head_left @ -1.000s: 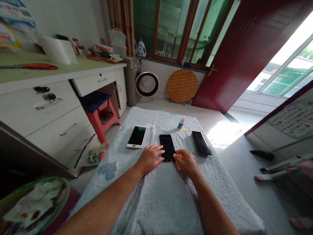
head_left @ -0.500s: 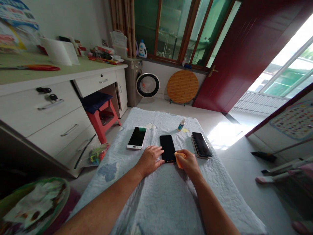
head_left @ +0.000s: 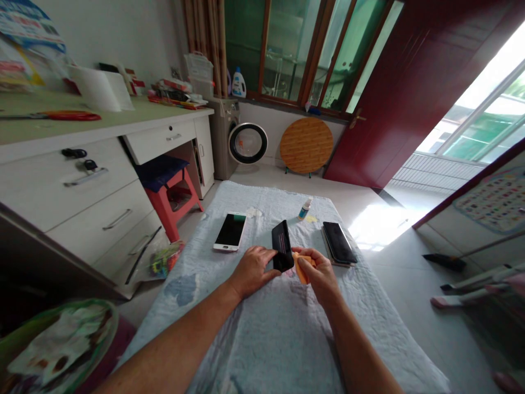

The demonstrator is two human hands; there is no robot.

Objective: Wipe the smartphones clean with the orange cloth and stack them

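a black smartphone (head_left: 281, 239) tilts up on one long edge at the middle of a fabric-draped counter (head_left: 262, 339), pinched near its lower end between the thumb and fingers of the left hand (head_left: 254, 268). the right hand (head_left: 323, 273) pinches a bunched orange cloth (head_left: 303, 269) at its right side. wiping the casing looks like the step in hand; the next move appears to call for a steady left grip and light cloth pressure. beyond: a white smartphone (head_left: 231, 231), a small spray bottle (head_left: 304, 209), a second black smartphone (head_left: 340, 242).
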